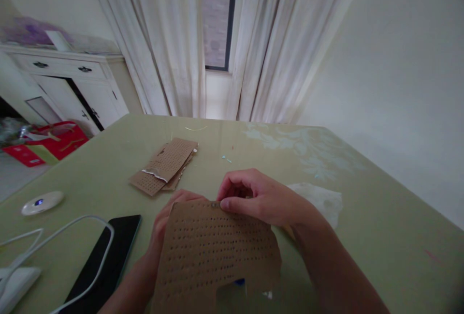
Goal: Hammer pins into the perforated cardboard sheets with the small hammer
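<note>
- The card (210, 236), a brown perforated sheet, is held up over the near side of the bench (380, 246), tilted so its dotted face shows.
- The left hand (161, 222) is curled round the card's left side, fingers behind the top edge; its thumb is out of sight, so how tightly it grips I cannot tell.
- The right hand (259, 198) is nearly closed, thumb in front of the top edge and bent fingers behind; a small dark spot (215, 204) by the thumb tip is too small to make out.
- It looks like cardboard: probably light, dry and not slippery, stiff enough to stand up from a grip at its edges.
- The rows of holes likely weaken it; bending along one could crease or tear it.
- The right side is ragged and the lower edge has a notch, so those seem poor places to pull.
- The straighter left and top edges look the best holds.
- More pieces lie in a pile (174, 159) beyond the left hand.
</note>
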Demonstrator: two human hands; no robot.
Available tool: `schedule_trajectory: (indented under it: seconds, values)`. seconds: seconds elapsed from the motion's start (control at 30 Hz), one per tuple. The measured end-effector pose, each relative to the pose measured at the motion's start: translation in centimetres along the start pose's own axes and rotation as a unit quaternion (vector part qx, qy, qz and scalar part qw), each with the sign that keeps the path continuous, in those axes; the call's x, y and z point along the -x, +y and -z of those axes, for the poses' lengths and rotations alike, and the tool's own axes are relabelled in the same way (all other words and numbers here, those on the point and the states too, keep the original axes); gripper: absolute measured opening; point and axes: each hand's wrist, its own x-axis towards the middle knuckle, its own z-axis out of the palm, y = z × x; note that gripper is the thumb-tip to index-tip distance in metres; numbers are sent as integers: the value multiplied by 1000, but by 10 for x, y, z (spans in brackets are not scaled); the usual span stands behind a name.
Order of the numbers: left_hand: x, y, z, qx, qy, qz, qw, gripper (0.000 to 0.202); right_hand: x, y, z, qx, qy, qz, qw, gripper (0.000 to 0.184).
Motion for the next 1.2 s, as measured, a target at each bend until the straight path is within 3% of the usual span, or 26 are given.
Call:
schedule_trajectory:
  seconds: [0.1, 0.2, 0.3, 0.4, 0.47, 0.6, 0.67, 0.9, 1.07, 1.2]
  values:
    - [1, 11, 8, -31, -15, -64, 997, 21, -3, 3, -3, -8, -17, -11, 1000, 10]
    - [-1, 17, 8, -45, -23, -87, 995, 17, -4, 2, -5, -3, -22, -14, 1000, 8]
    - [-8, 18, 7, -7, -11, -55, 998, 23, -2, -2, -3, 27, 19, -10, 999, 5]
    - [-16, 21, 14, 27, 66, 20, 997, 30, 3, -8, 1, 76, 67, -6, 995, 3]
    - [-18, 25, 23, 35, 96, 32, 994, 32, 7, -12, -1, 118, 91, -8, 989, 3]
    - [-18, 36, 33, -7, -7, -54, 999, 20, 11, -17, -17, 232, 123, 2, 965, 7]
    - [-18, 40, 31, -33, -29, -92, 995, 15, 11, -17, -26, 273, 125, 8, 954, 10]
    - [-14, 43, 19, -132, 29, -197, 971, 26, 10, -14, -36, 301, 104, 3, 948, 10]
    - [-3, 51, 15, -122, 66, -282, 949, 25, 12, -18, -36, 298, 108, -5, 948, 10]
    - [9, 64, 17, -123, 66, -303, 943, 23, 8, -15, -33, 314, 114, -8, 943, 10]
